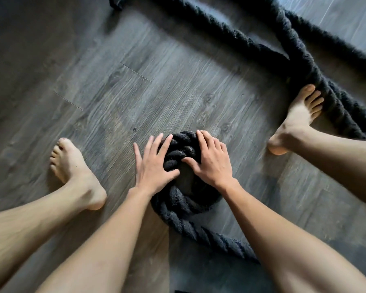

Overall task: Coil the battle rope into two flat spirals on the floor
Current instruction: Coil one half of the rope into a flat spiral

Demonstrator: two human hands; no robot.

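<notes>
Forearms come in from the bottom edge, and a tail of the battle rope (179, 205) runs out under the right one toward the lower right. Just past that, the rope curls into one small tight loop on the grey wood floor (178, 81), right between the person's bare feet. The left hand (154, 160) lies on the loop's left side, fingers spread and pretty much straight, pressing rather than gripping. The right hand (212, 162) rests on the right side, fingers only slightly bent over the top and thumb reaching into the middle, not wrapped round anything. The left foot (72, 170) is flat on the floor off to the left. The right foot (298, 118) has its toes touching the loose strands (304, 60), which cross farther back and run off the top edge.
</notes>
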